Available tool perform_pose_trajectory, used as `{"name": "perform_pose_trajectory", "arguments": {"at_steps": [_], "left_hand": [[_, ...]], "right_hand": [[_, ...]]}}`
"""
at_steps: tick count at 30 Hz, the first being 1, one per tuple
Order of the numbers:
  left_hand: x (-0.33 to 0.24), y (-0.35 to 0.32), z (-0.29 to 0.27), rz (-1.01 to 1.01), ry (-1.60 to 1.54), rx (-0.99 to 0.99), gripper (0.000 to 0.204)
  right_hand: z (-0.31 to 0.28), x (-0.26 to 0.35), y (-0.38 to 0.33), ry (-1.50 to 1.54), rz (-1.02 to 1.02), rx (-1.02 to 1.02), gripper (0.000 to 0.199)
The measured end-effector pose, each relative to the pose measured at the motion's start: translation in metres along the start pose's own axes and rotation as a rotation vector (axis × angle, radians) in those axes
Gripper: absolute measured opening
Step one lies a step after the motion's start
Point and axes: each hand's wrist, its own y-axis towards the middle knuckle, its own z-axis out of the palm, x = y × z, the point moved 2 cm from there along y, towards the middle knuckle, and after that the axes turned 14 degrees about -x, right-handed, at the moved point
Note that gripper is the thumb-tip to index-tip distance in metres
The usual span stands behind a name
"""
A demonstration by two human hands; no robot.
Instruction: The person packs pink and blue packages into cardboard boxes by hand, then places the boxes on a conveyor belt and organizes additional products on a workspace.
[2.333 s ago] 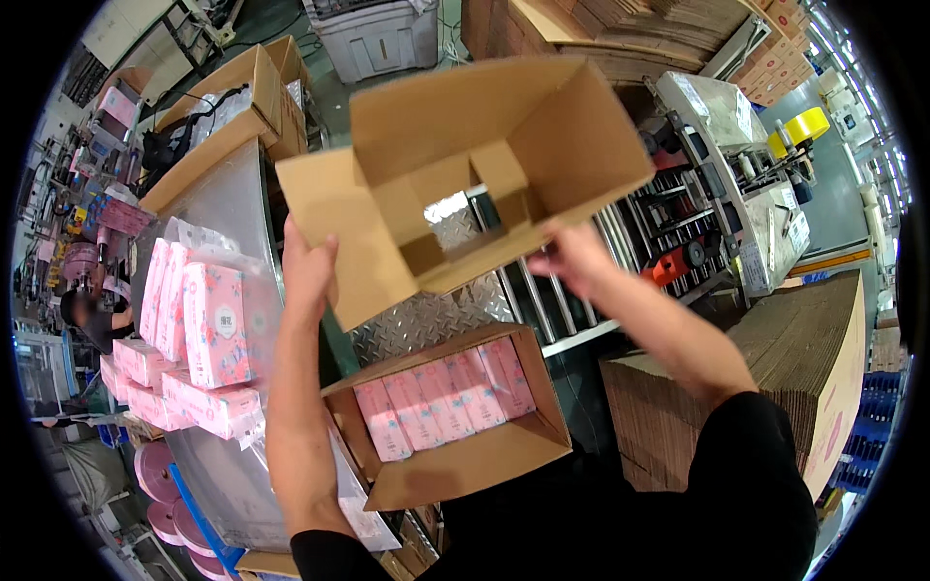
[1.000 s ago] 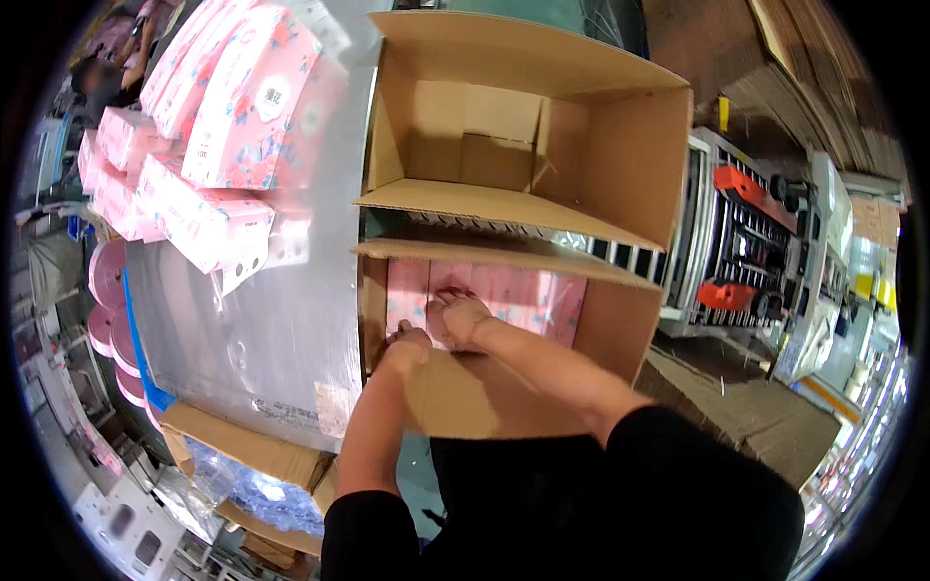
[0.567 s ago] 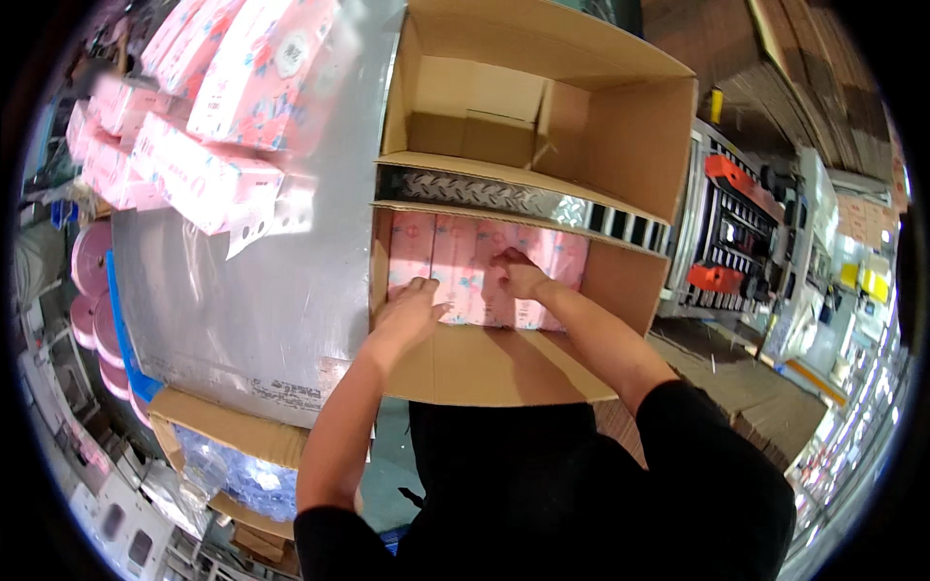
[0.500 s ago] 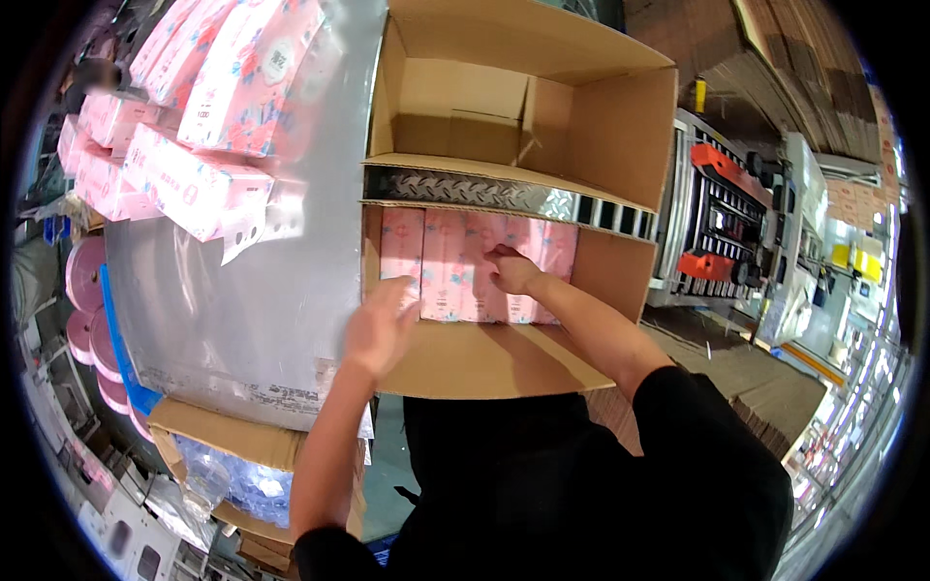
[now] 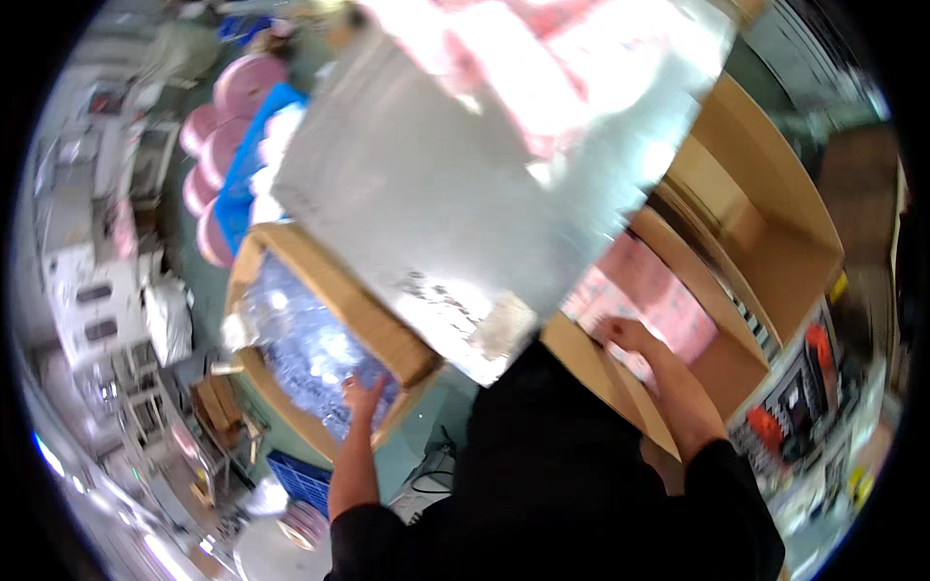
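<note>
My left hand (image 5: 361, 396) reaches into a cardboard box of clear bluish plastic pieces (image 5: 315, 339), its fingers apart and nothing visible in them. Over at the right, my right hand (image 5: 627, 335) is at the near side of pink, flower-printed packs (image 5: 668, 295) that lie in a row inside an open carton (image 5: 620, 389). Its fingers bend down toward the packs, and blur hides whether they grip anything.
A grey metal table (image 5: 387, 184) stands between the two boxes, with more pink packs (image 5: 523, 77) on its far part. Beyond the carton is a second open carton (image 5: 775, 228). Pink rolls (image 5: 247, 87) and a blue crate (image 5: 300, 481) are at the left.
The view has swung left. My left hand has gone from the packs in the carton to the box of plastic pieces. My right hand has stayed at the packs, nearer the carton's front side.
</note>
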Motion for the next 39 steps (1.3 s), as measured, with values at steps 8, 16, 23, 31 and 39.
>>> {"name": "perform_pose_trajectory", "arguments": {"at_steps": [8, 16, 23, 31, 39], "left_hand": [[-0.062, -0.012, 0.0, -0.174, -0.509, -0.19, 0.021], [0.014, -0.012, -0.026, -0.326, -1.051, -0.91, 0.014], [-0.097, -0.041, -0.208, -0.529, -2.094, -0.445, 0.005], [-0.3, -0.182, -0.294, -0.09, -2.408, 0.227, 0.013], [-0.345, -0.191, -0.294, -0.05, -2.321, 0.185, 0.017]], "right_hand": [[-0.079, -0.011, -0.014, -0.262, 0.03, -0.372, 0.027], [-0.128, 0.06, -0.019, 0.001, -0.086, -0.534, 0.026], [-0.149, 0.186, -0.089, 0.569, -0.245, -0.548, 0.015], [-0.133, 0.421, -0.139, 0.899, -0.535, -0.219, 0.06], [-0.146, 0.389, -0.136, 1.02, -0.463, -0.585, 0.036]]}}
